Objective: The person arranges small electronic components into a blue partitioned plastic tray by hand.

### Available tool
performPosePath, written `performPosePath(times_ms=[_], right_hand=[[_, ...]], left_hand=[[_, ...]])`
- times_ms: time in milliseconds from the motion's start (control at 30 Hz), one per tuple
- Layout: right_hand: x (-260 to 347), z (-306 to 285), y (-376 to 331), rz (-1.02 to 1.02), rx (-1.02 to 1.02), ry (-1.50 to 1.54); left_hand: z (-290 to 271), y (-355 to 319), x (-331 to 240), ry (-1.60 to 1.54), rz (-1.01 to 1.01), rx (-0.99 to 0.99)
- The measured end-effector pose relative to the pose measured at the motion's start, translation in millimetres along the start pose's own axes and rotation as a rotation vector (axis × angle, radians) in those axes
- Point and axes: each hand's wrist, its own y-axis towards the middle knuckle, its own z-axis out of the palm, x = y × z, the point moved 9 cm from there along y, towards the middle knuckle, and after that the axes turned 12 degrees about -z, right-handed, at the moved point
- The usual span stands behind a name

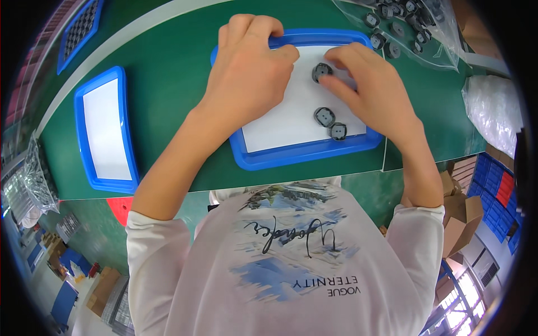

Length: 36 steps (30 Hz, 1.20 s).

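A blue-rimmed tray point(255, 159) lined with white lies in front of me on the green table. My left hand point(250, 70) is over its far left part with the fingers curled in; whatever they hold, if anything, is hidden. My right hand point(372, 87) reaches in from the right, thumb and forefinger on either side of a small round dark grey plastic part point(321, 72) on the white liner. Nearer to me in the tray lie two similar pieces, a round part point(324, 116) and another round part point(338, 131), side by side.
Beyond the tray at the right, a clear plastic bag point(443, 53) holds several dark round parts. A second blue tray point(134, 173) with a white liner stands at left, and a blue tray with dark pieces point(81, 31) farther off. Bubble-like plastic wrap point(493, 115) hangs at the right.
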Motion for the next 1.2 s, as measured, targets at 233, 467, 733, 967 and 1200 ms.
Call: performPosePath(times_ms=[233,467,733,967,1200], right_hand=[[5,12,6,-0.215,0.094,0.004],[1,19,23,-0.274,-0.033,-0.086],[12,21,14,-0.245,-0.075,-0.002],[11,13,12,-0.182,-0.044,-0.010],[15,-27,-20,-0.211,0.262,0.012]], left_hand=[[-2,1,9,0.083,-0.086,0.035],[0,-4,25,-0.094,-0.114,0.098],[1,-5,21,-0.130,-0.035,0.186],[0,-1,18,-0.091,-0.010,0.161],[-16,-1,-11,-0.164,0.032,0.198]])
